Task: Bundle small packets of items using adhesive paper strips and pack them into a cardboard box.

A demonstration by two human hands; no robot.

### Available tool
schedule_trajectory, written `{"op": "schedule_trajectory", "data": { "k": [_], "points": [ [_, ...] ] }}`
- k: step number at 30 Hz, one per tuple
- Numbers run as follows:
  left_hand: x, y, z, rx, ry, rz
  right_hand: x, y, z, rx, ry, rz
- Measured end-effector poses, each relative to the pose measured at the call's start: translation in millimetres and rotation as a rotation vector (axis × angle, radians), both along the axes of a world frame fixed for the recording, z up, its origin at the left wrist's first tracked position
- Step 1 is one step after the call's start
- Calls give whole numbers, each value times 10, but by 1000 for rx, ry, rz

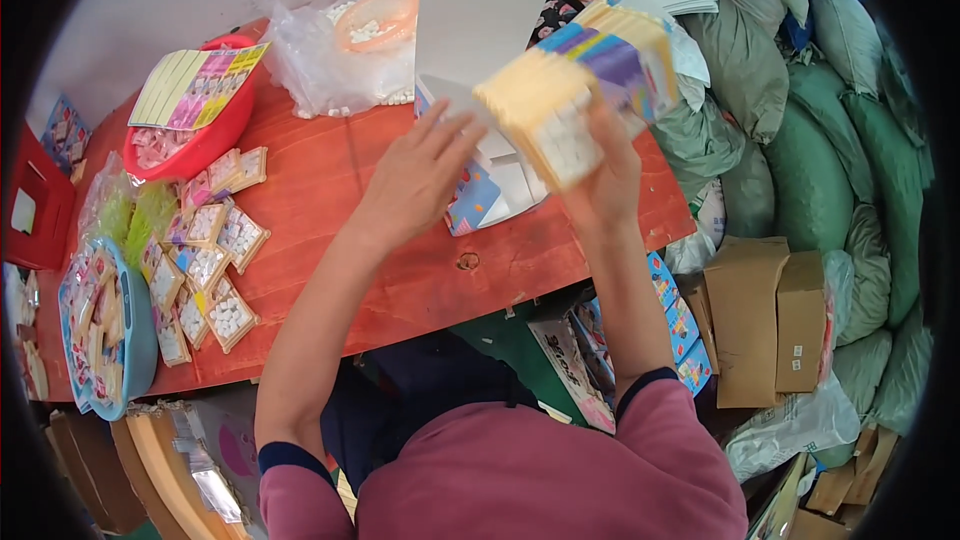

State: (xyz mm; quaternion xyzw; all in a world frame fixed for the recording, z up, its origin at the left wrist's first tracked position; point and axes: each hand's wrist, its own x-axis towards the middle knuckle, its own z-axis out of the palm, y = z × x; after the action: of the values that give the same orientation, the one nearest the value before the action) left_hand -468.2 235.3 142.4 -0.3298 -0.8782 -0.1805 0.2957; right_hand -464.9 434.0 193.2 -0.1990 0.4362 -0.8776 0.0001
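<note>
My right hand (608,158) grips a stack of thin cream-edged packs (575,80) with colourful printed sides; it is raised over the table and smeared by motion. White pieces show at the stack's near end. My left hand (418,172) is open, fingers apart, beside a blue-printed carton (485,202) with white flaps. Whether the left fingers touch the carton, I cannot tell. Farther left lies a loose pile of small square packs (208,265) filled with white pieces.
On the red table (400,285) stand a red basin (205,140) with printed sheets on top, a blue basket (140,340) of packs, and a clear bag (305,55) by loose white pieces. Green sacks (825,165) and a brown cardboard box (748,325) are at the right.
</note>
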Motion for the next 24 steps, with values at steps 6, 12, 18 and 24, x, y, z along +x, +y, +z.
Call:
{"op": "schedule_trajectory", "data": {
  "k": [6,12,18,24],
  "points": [
    [110,253,-137,38,48,-60,-485,-204,-342,-57,-165,-156],
    [197,321,-205,119,122,-87,-577,-241,-716,77,-439,94],
    [269,300,-233,117,66,-49,-660,-275,-936,5,-691,263],
    [204,290,-219,153,62,-141,-820,-287,-1019,99,-775,225]
  ]
}}
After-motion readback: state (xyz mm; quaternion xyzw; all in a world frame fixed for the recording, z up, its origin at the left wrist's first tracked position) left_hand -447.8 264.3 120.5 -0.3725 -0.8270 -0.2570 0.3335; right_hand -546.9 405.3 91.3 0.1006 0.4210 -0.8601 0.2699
